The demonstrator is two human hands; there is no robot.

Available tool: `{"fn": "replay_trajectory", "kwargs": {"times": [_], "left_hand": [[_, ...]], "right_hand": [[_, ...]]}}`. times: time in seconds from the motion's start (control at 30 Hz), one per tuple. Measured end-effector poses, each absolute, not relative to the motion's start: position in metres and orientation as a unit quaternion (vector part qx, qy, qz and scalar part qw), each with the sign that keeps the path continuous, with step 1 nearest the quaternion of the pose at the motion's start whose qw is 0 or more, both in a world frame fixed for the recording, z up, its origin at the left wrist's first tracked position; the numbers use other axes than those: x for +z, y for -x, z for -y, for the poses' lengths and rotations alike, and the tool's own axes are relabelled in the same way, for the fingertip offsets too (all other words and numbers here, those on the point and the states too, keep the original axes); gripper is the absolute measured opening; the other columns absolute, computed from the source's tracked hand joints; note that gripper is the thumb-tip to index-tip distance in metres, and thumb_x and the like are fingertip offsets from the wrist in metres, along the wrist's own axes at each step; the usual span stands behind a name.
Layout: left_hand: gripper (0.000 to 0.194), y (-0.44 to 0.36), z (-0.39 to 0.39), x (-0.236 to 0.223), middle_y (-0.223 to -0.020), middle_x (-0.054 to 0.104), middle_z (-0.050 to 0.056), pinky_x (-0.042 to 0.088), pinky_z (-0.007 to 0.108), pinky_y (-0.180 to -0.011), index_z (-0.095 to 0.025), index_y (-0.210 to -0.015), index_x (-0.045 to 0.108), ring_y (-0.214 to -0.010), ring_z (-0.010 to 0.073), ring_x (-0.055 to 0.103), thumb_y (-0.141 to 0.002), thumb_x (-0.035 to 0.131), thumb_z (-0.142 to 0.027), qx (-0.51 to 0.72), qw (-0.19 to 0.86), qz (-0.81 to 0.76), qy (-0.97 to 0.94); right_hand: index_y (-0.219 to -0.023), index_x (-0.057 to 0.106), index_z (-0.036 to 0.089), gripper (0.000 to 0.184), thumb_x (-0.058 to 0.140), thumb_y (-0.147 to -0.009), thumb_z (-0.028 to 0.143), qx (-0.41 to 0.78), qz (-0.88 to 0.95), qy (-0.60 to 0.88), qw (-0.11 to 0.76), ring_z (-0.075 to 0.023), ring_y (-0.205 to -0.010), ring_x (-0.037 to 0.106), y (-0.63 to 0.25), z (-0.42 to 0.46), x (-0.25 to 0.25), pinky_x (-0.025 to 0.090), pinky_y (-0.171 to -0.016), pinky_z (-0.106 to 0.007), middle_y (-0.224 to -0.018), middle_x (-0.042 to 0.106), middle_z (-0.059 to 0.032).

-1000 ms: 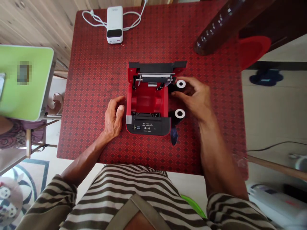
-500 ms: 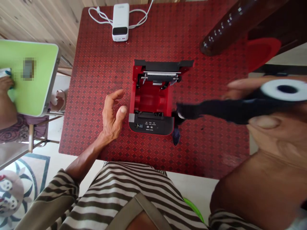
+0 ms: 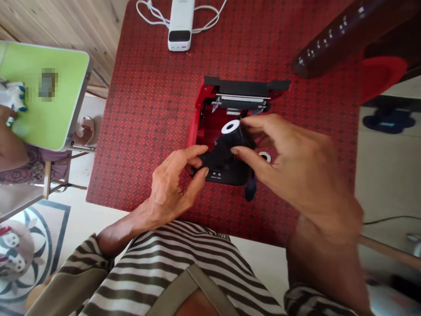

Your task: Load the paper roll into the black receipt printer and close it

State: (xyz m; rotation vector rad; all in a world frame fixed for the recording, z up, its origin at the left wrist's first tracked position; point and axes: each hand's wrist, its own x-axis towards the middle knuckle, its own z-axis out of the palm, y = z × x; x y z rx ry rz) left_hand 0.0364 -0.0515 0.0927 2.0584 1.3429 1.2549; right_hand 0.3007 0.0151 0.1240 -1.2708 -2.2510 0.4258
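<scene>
Right hand (image 3: pixel 296 162): fingers closed around black roll (image 3: pixel 245 134). Left hand (image 3: pixel 176 184): fingers pinch its loose end (image 3: pixel 207 160), above open red box (image 3: pixel 194 129).

Prob sb's home tbh — wood-plank wall (image 3: pixel 66 26), patterned red tablecloth (image 3: pixel 148 87), panda-print mat (image 3: pixel 16 252) on the floor, dark slippers (image 3: pixel 390 119) lying around, plus a small green-topped table (image 3: pixel 62 105) w/ metal edging.
</scene>
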Motion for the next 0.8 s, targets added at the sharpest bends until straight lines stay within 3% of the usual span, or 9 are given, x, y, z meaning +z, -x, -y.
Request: {"fn": "replay_trajectory", "kwargs": {"times": [0.1,0.2,0.37,0.43,0.53,0.7,0.8], "left_hand": [[0.026,-0.041,0.049,0.097,-0.108,0.091,-0.002,0.067,0.031,-0.093,-0.023,-0.142,0.081,-0.092,0.0146,0.081,-0.121,0.079,-0.009,0.446,0.178,-0.467,-0.742],[0.017,-0.044,0.046,0.101,-0.106,0.093,-0.002,0.066,0.034,-0.095,-0.025,-0.127,0.085,-0.093,0.0169,0.081,-0.122,0.081,-0.009,0.436,0.173,-0.463,-0.752],[0.023,-0.039,0.042,0.105,-0.126,0.098,0.003,0.067,0.043,-0.106,-0.025,-0.140,0.088,-0.114,0.0239,0.085,-0.120,0.085,-0.015,0.392,0.213,-0.465,-0.765],[0.033,-0.035,0.039,0.108,-0.137,0.098,0.006,0.068,0.045,-0.109,-0.024,-0.148,0.087,-0.120,0.0254,0.087,-0.119,0.079,-0.012,0.373,0.238,-0.453,-0.774],[0.042,-0.030,0.031,0.107,-0.135,0.097,0.006,0.068,0.047,-0.108,-0.026,-0.149,0.087,-0.118,0.0258,0.087,-0.116,0.067,-0.006,0.357,0.241,-0.452,-0.781],[0.033,-0.027,0.016,0.097,-0.118,0.094,0.003,0.067,0.044,-0.102,-0.027,-0.137,0.090,-0.109,0.0258,0.083,-0.119,0.068,-0.011,0.333,0.190,-0.468,-0.796],[0.027,-0.027,0.013,0.092,-0.118,0.090,0.005,0.066,0.044,-0.102,-0.028,-0.131,0.092,-0.110,0.0263,0.080,-0.121,0.070,-0.014,0.319,0.171,-0.467,-0.807]], "right_hand": [[-0.143,0.084,0.026,0.031,0.072,-0.115,0.017,0.119,0.829,0.504,0.213,-0.0408,-0.123,0.090,-0.278,-0.014,0.117,0.073,-0.108,-0.056,-0.133,0.094,-0.0141],[-0.129,0.084,0.025,0.024,0.070,-0.113,0.012,0.112,0.834,0.516,0.159,-0.0430,-0.123,0.087,-0.263,-0.016,0.115,0.069,-0.108,-0.057,-0.124,0.092,-0.0164],[-0.121,0.081,0.024,0.025,0.068,-0.110,0.006,0.100,0.841,0.521,0.109,-0.0404,-0.115,0.086,-0.255,-0.023,0.115,0.064,-0.100,-0.050,-0.115,0.091,-0.0157],[-0.118,0.080,0.024,0.028,0.063,-0.109,0.004,0.086,0.842,0.522,0.105,-0.0398,-0.110,0.087,-0.253,-0.027,0.111,0.062,-0.096,-0.049,-0.110,0.091,-0.0155],[-0.114,0.080,0.026,0.035,0.057,-0.107,0.001,0.059,0.846,0.515,0.122,-0.0395,-0.105,0.087,-0.250,-0.036,0.098,0.063,-0.095,-0.051,-0.106,0.091,-0.0156],[-0.112,0.084,0.030,0.040,0.056,-0.108,0.001,0.029,0.849,0.499,0.174,-0.0382,-0.105,0.087,-0.246,-0.046,0.083,0.066,-0.094,-0.052,-0.107,0.092,-0.0143],[-0.103,0.082,0.029,0.033,0.062,-0.109,0.004,0.056,0.841,0.518,0.147,-0.0393,-0.104,0.087,-0.243,-0.048,0.083,0.066,-0.098,-0.054,-0.102,0.090,-0.0143]]}}
